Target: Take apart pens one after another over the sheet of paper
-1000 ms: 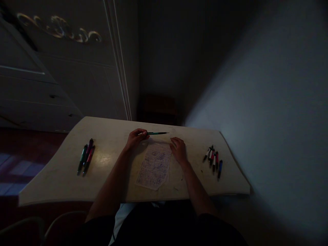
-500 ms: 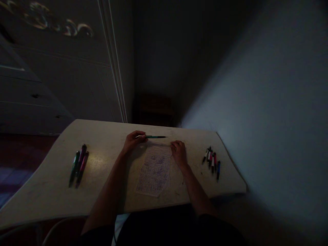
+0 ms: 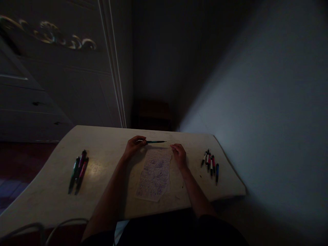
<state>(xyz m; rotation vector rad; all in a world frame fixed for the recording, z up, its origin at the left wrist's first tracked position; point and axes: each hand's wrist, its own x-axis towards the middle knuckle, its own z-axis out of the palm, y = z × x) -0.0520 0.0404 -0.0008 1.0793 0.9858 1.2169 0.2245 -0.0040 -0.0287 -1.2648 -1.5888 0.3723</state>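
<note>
My left hand [image 3: 134, 146] pinches the rear end of a slim teal pen [image 3: 156, 141] with a dark pointed tip. The pen lies level above the far edge of a sheet of paper [image 3: 154, 174] covered in purple-blue scribbled marks, its tip pointing right. My right hand [image 3: 179, 154] is by the sheet's far right corner, a short gap from the pen tip. Its thumb and fingers are pinched together, and whatever they hold is too small and dark to make out.
Several thick green, purple and pink pens [image 3: 79, 171] lie at the left of the pale table [image 3: 107, 136]. Several black, white, red and blue pens [image 3: 211, 163] lie at the right. A wall [image 3: 276, 119] borders the right side, a cabinet [image 3: 84, 85] the far left.
The view has tilted up slightly, so the table appears lower. My right fingertips look more closely pinched, while my left hand keeps its hold on the pen.
</note>
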